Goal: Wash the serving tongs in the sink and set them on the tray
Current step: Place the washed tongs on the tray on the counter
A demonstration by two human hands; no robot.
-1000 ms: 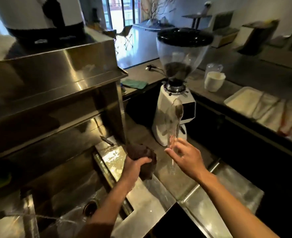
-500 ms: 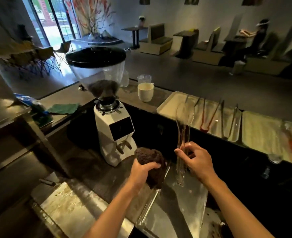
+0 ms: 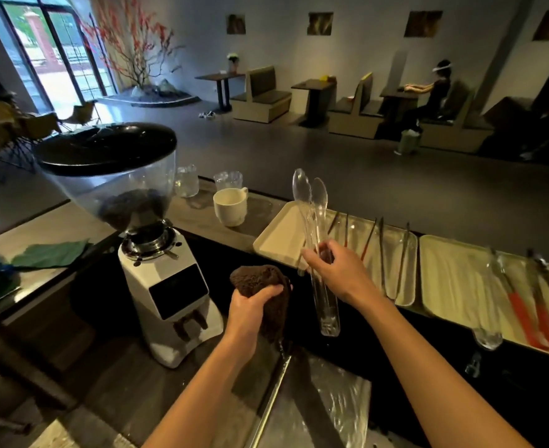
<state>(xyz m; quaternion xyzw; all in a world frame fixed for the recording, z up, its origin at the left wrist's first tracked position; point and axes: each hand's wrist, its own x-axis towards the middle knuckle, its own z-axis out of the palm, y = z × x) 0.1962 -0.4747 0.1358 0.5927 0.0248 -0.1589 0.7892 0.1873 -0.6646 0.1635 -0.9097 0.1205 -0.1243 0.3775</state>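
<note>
My right hand (image 3: 337,273) grips clear plastic serving tongs (image 3: 313,215) around their middle, spoon ends up, hinge end hanging below the hand. They are upright in front of the near edge of a cream tray (image 3: 283,240) on the raised counter. That tray holds several metal tongs (image 3: 379,250). My left hand (image 3: 250,305) is closed on a dark brown scrubbing cloth (image 3: 260,279), just left of the clear tongs. A wet steel sink surface (image 3: 331,402) lies below both hands.
A white coffee grinder (image 3: 163,279) with a bean hopper stands to the left. A white mug (image 3: 231,205) and clear cups sit on the counter behind it. A second cream tray (image 3: 454,279) at the right carries red-handled tongs (image 3: 522,312). A green cloth (image 3: 50,253) lies far left.
My view has swung right, away from the sink basin toward the counter trays. My right hand has carried the clear tongs up and closer to the left tray; the left hand keeps the cloth.
</note>
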